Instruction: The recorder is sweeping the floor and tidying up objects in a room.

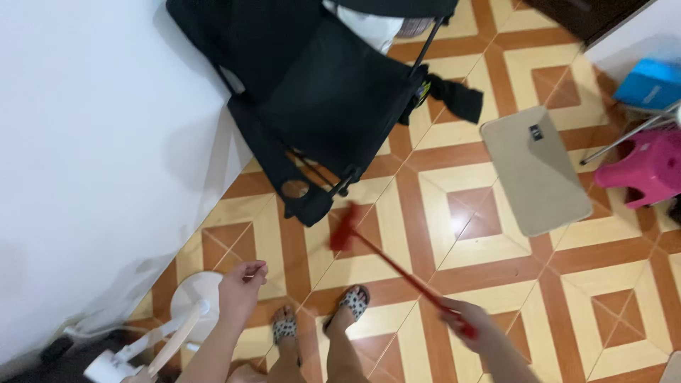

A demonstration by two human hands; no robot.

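Red broom: long thin red stick with a red brush head (345, 230), head down on the tiled floor just beside the black chair, stick slanting back to the right hand.
Right hand: (464, 317) shut tight around the top end of the red stick, a bit blurry.
Left hand: (241, 286) holding nothing, fingers loosely curled, just above the round white fan base (196, 298).
Feet: two feet in spotted slippers (352, 301), side by side on the floor between the hands.
Black folding fabric chair: (319, 99) leaning by the white wall (85, 142), with a round cup hole in the arm; cannot tell what is inside the hole.
Floor: shiny tiles in brown, cream and yellow diamond shapes (454, 213).
Beige mat: flat soft rectangle (535, 170) lying well apart from the brush head.
Pink plastic stool: (642, 170) near the right edge, beside the mat.
Blue box: (649, 81) sitting above the pink stool; lid side not clear, nothing seen inside.
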